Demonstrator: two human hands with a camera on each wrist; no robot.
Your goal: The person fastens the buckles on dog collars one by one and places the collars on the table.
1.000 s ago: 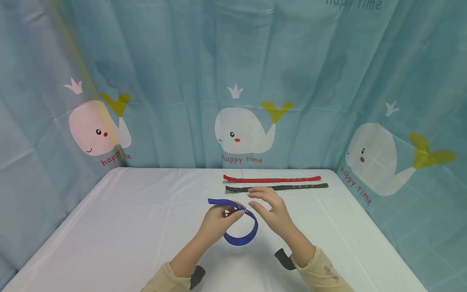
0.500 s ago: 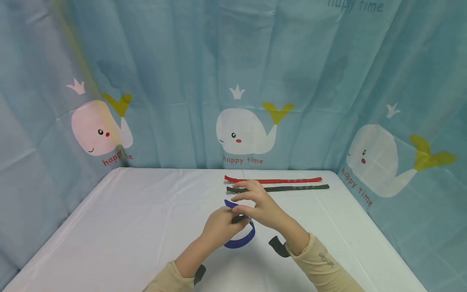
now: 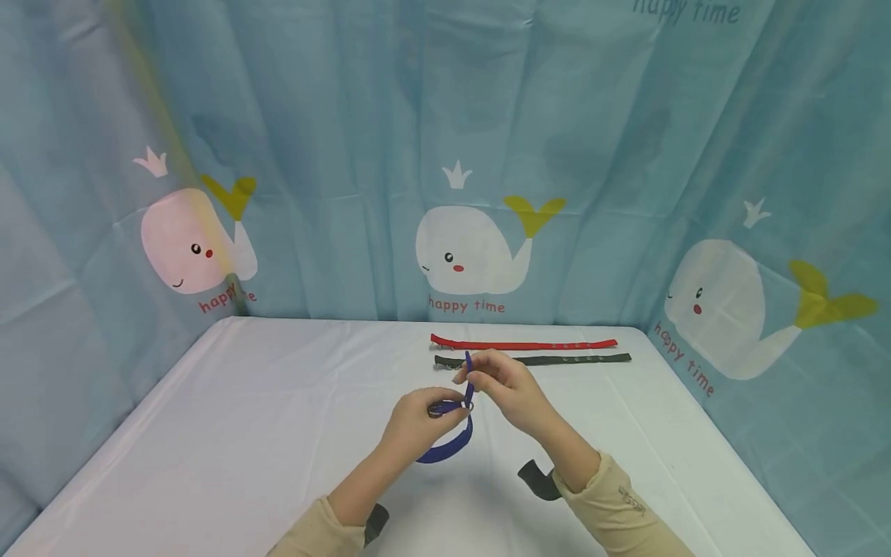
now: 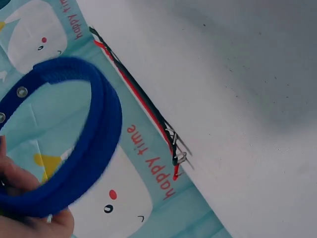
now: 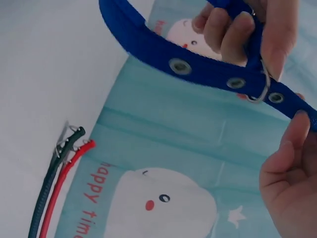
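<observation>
A blue strap collar [image 3: 448, 449] with metal eyelets is bent into a loop above the table. My left hand [image 3: 415, 422] pinches it near the buckle end. With the thumb and fingers, my right hand [image 3: 513, 394] grips its free end, which points upward. In the right wrist view, the strap [image 5: 148, 43] runs through a metal ring [image 5: 267, 87], with eyelets on both sides of the ring. The loop [image 4: 106, 124] fills the left side of the left wrist view. Fingers partly cover the buckle.
A red collar [image 3: 501, 346] and a dark green collar [image 3: 543, 360] lie stretched out side by side near the back of the white table [image 3: 244, 433]. Behind them hangs a light blue curtain [image 3: 334, 155] printed with whales. Black bands [image 3: 539, 480] hang by the wrists.
My right hand came over to the strap and took its free end. That end now stands upward instead of pointing left, and the loop has shifted slightly left.
</observation>
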